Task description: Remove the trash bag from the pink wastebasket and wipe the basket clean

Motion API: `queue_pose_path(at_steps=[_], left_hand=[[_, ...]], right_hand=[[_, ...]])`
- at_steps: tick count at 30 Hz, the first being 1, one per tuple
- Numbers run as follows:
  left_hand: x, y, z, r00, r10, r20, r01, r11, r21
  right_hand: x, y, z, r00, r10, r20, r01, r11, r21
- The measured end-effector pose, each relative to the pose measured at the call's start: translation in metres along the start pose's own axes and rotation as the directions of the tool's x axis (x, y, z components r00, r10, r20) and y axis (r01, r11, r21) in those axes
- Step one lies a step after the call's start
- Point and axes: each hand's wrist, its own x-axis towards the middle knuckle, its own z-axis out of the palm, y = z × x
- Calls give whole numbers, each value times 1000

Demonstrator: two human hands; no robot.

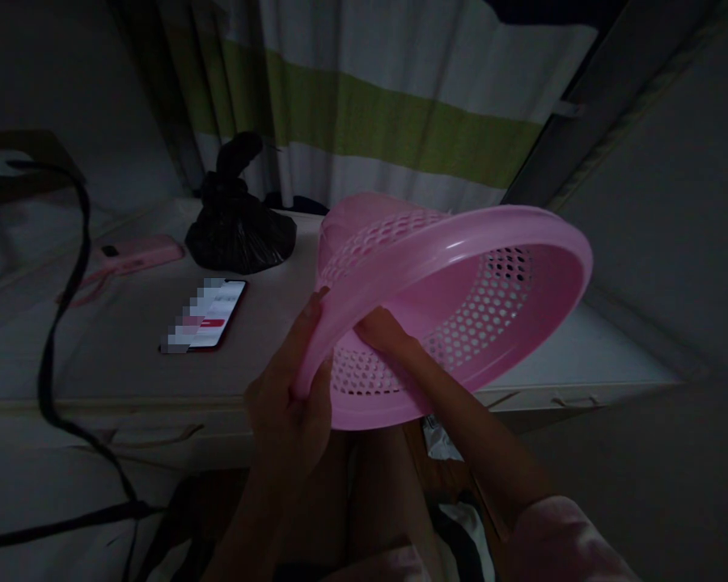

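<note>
A pink plastic basket [510, 364] with rows of round holes is tilted on its side, its wide mouth turned toward me and to the right. My left hand [294, 396] grips the rim at the basket's left, thumb on the inner side and fingers outside. Reaching into the mouth, my right hand [382, 331] is inside the basket near its inner wall. The right fingers are mostly hidden, so whether they hold anything does not show.
On the white desk [115, 364] lie a phone with a lit screen [209, 315], a pink phone-like item [139, 252] and a knotted black plastic bag [239, 234]. A dark cord [48, 356] hangs at the left. Striped curtains [400, 113] hang behind the desk.
</note>
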Motion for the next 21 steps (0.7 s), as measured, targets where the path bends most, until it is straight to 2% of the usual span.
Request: queue_pose_path(at_steps=[3, 7, 9, 12, 15, 18, 21], left_hand=[[-2, -2, -1, 1000, 9, -15, -8, 1000, 10], [-2, -1, -3, 1000, 4, 29, -4, 1000, 3], [-1, 0, -2, 1000, 1, 13, -1, 1000, -7], [-1, 3, 2, 999, -13, -39, 12, 999, -39], [-1, 6, 4, 998, -32, -48, 31, 999, -33], [0, 8, 2, 999, -33, -23, 34, 999, 15], [-1, 6, -2, 999, 8, 36, -9, 999, 38]], right_hand=[[-22, -7, -6, 999, 17, 37, -18, 999, 35], [-47, -19, -15, 996, -65, 59, 57, 991, 125], [-52, -24, -17, 994, -87, 62, 77, 986, 147], [-45, -27, -16, 992, -95, 82, 83, 987, 139], [-28, -21, -15, 991, -52, 123, 46, 998, 52], [-11, -6, -18, 989, 15, 146, -6, 998, -63], [2, 14, -23, 992, 80, 93, -66, 987, -149]])
